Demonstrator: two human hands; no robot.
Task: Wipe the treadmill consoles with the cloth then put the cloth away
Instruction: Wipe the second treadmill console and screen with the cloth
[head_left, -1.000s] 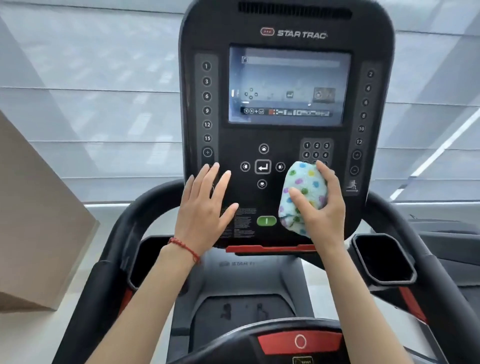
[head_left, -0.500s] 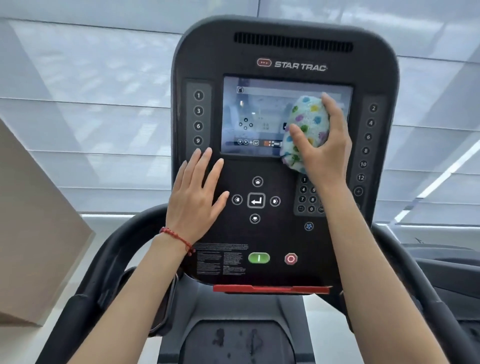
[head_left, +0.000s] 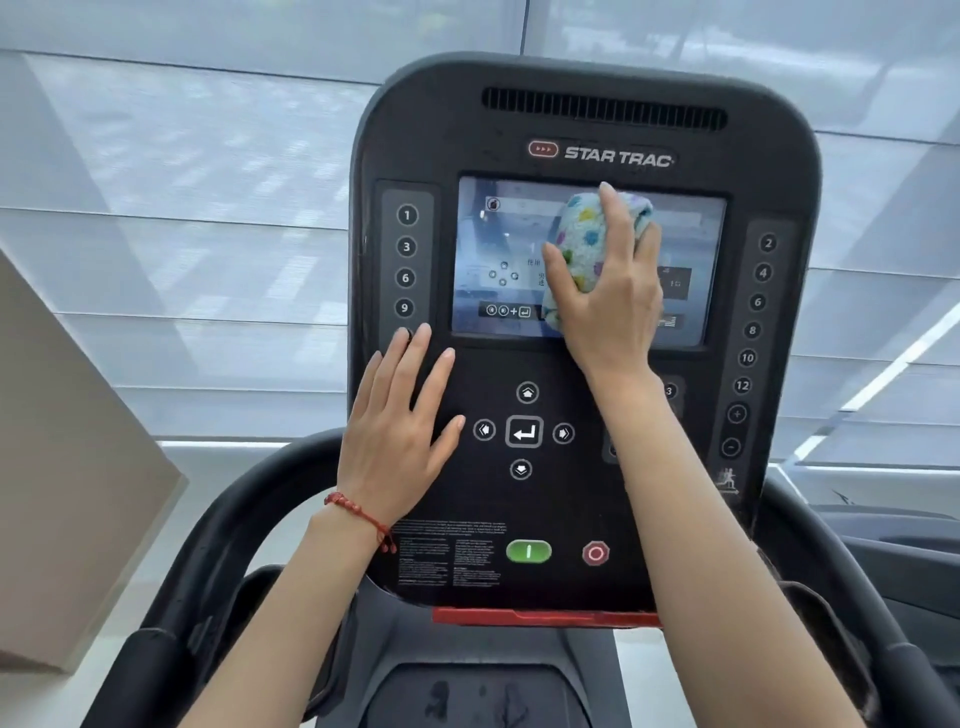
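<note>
— What did the right hand (head_left: 610, 306) have?

— It gripped a bunched, white cloth (head_left: 587, 244) dotted with colours, thumb on its near-left side and fingers curled over the top, pressing it flat against the lit screen (head_left: 488, 260) of the treadmill console (head_left: 587, 135). The cloth covered the screen's middle; most of it lay under the palm and fingers.

— And the left hand (head_left: 400, 431)?

— Empty, fingers spread and laid flat on the dark console face, below and to the left of the cloth. A red bracelet (head_left: 358, 514) circled that wrist. Just right of its fingertips sat the arrow keys and the enter key (head_left: 524, 432); above its fingertips ran a column of numbered buttons (head_left: 406, 260).

— What else did the console surface show?

— A "STAR TRAC" logo (head_left: 618, 156) above the cloth hand, a vent slot (head_left: 602, 109) higher up, a green start button (head_left: 528, 551) and a red stop button (head_left: 595, 553) below both wrists, and a red strip (head_left: 519, 617) along the bottom edge.

— And the room?

— Pale, translucent window blinds (head_left: 208, 208) filled the background behind the console. Black handrails (head_left: 208, 545) curved out to either side of the forearms, and a beige slanted panel (head_left: 67, 467) stood well left of the left hand.
</note>
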